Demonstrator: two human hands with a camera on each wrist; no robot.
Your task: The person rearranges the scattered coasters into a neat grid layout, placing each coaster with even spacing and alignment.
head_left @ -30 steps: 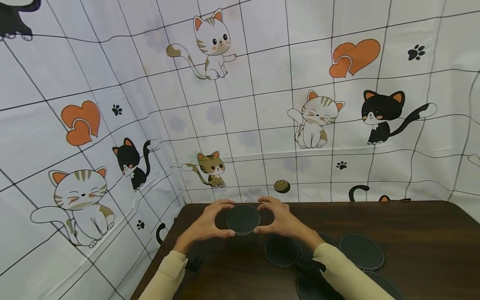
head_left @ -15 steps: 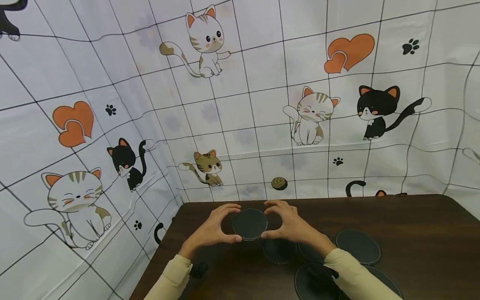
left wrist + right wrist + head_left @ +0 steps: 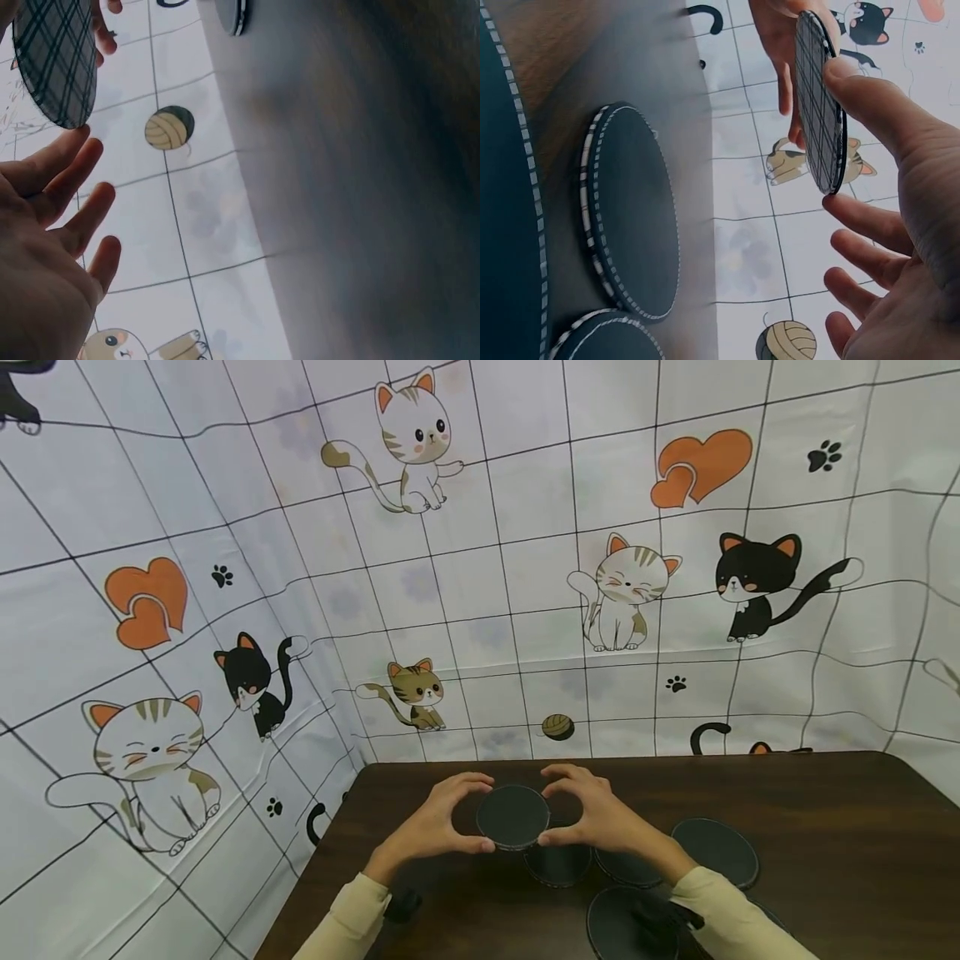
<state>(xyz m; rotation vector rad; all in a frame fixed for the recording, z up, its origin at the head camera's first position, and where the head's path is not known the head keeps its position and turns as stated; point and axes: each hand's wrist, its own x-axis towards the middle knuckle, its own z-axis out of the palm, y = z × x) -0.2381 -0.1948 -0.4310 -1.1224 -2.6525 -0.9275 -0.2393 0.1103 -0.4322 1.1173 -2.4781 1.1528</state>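
Note:
Both hands hold up a round dark coaster [image 3: 513,817] by its opposite edges, above the far left part of the table. My left hand [image 3: 441,820] has thumb and forefinger curved at its left edge, the other fingers spread loosely in the left wrist view. My right hand [image 3: 602,814] grips the right edge; in the right wrist view its thumb [image 3: 847,75] and forefinger touch the rim. A plaid underside shows on the coaster [image 3: 56,64] in the left wrist view. Just below and beyond it lies another dark disc [image 3: 558,866], partly overlapped in the head view.
Several more dark discs lie on the brown table [image 3: 840,827]: one disc [image 3: 716,852] to the right, one disc [image 3: 628,922] near the front, others partly under the right arm. Checked edging rims a disc [image 3: 634,217] in the right wrist view. A cat-print curtain [image 3: 510,568] hangs behind.
Both hands have carried the coaster to the right and slightly nearer, so that it now overlaps the disc on the table in the head view. The view has tilted a little.

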